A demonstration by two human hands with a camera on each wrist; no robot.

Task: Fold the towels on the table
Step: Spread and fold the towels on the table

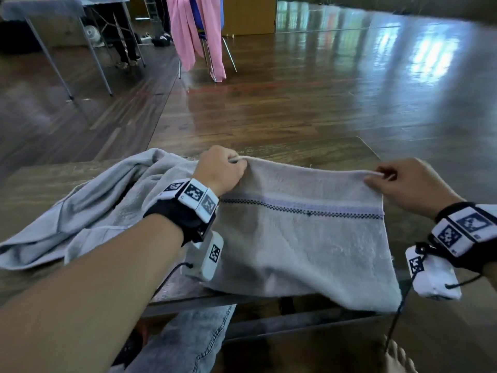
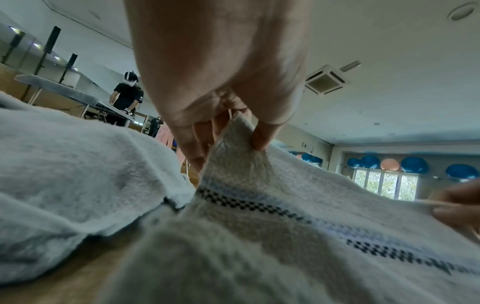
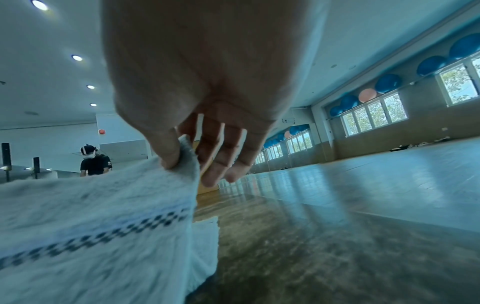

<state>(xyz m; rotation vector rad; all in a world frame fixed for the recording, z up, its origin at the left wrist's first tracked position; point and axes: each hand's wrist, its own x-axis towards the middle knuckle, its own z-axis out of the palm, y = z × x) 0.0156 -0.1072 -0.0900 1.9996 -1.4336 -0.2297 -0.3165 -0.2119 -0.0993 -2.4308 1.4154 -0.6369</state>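
Observation:
A beige towel (image 1: 304,238) with a dark checkered stripe (image 1: 295,210) lies across the wooden table (image 1: 322,154), its near edge hanging over the front. My left hand (image 1: 236,164) pinches its far left corner, thumb and fingers closed on the cloth (image 2: 241,139). My right hand (image 1: 382,177) pinches the far right corner between thumb and forefinger (image 3: 184,156), the other fingers hanging loose. Both corners are raised a little off the table. A light blue-grey towel (image 1: 88,208) lies crumpled at the left, beside my left wrist (image 2: 78,164).
The table's far edge runs just beyond my hands, with glossy wood floor (image 1: 349,90) past it. A chair draped in pink cloth (image 1: 199,33) stands farther back, a folding table (image 1: 64,12) at the far left. My knee in jeans (image 1: 193,337) is under the front edge.

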